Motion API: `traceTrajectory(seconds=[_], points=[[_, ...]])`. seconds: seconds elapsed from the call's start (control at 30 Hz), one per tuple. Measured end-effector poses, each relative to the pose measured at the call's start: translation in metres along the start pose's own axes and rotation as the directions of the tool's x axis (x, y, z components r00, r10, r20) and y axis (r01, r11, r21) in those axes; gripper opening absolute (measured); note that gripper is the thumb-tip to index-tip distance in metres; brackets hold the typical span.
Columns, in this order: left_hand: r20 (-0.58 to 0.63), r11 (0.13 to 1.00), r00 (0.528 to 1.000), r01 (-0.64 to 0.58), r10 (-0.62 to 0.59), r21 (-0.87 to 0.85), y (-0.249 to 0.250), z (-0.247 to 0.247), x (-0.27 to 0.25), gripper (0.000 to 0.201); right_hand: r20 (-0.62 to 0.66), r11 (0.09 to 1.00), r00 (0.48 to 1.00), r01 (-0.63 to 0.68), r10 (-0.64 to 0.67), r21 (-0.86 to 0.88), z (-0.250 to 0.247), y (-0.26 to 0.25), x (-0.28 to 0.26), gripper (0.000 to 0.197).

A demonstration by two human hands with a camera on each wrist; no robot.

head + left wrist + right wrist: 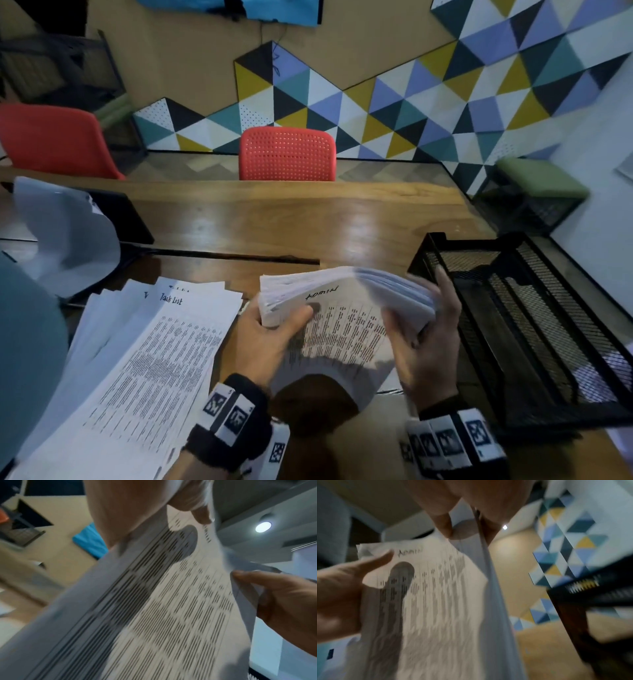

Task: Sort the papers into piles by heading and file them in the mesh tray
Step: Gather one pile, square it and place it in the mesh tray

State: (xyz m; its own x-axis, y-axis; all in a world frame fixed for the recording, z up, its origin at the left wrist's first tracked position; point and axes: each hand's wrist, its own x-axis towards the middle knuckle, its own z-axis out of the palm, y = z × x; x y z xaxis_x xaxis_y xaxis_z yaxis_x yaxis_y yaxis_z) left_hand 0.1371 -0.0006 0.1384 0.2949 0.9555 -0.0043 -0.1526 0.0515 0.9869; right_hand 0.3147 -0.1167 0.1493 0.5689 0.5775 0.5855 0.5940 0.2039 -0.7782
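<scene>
A thick stack of printed papers (pixel 342 318) headed "Admin" is held up above the wooden table's near edge, bowed between both hands. My left hand (pixel 274 329) grips its left corner, thumb on top. My right hand (pixel 424 335) grips the right side, fingers curled over the bent-up sheets. The same stack (pixel 171 601) fills the left wrist view, and the right wrist view shows the stack (pixel 428 601) with its heading. A fanned pile headed "Task List" (pixel 154 359) lies on the table to the left. The black mesh tray (pixel 534 329) stands just right of my right hand.
The wooden table (pixel 291 219) stretches ahead, with a red chair (pixel 287 154) behind it and another red chair (pixel 51 140) at the far left. A loose curled white sheet (pixel 68 236) sits at the left over a dark flat object. A green stool (pixel 537 181) stands at right.
</scene>
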Motion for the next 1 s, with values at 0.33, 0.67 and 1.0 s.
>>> traceTrajectory(seconds=[0.33, 0.67, 1.0], points=[[-0.121, 0.994, 0.992, 0.024, -0.037, -0.108, 0.041, 0.025, 0.017, 0.022, 0.196, 0.865, 0.941, 0.332, -0.276, -0.376, -0.007, -0.023, 0.028, 0.038], [0.058, 0.997, 0.997, -0.058, 0.055, 0.053, 0.037, 0.012, 0.024, 0.053, 0.193, 0.937, 0.96, 0.246, -0.202, -0.248, -0.011, -0.015, 0.032, 0.04], [0.156, 0.996, 0.987, -0.033, 0.046, -0.089, 0.046, 0.014, 0.009, 0.028, 0.387, 0.805, 0.772, -0.583, 0.504, 0.115, -0.027, 0.036, -0.036, 0.025]])
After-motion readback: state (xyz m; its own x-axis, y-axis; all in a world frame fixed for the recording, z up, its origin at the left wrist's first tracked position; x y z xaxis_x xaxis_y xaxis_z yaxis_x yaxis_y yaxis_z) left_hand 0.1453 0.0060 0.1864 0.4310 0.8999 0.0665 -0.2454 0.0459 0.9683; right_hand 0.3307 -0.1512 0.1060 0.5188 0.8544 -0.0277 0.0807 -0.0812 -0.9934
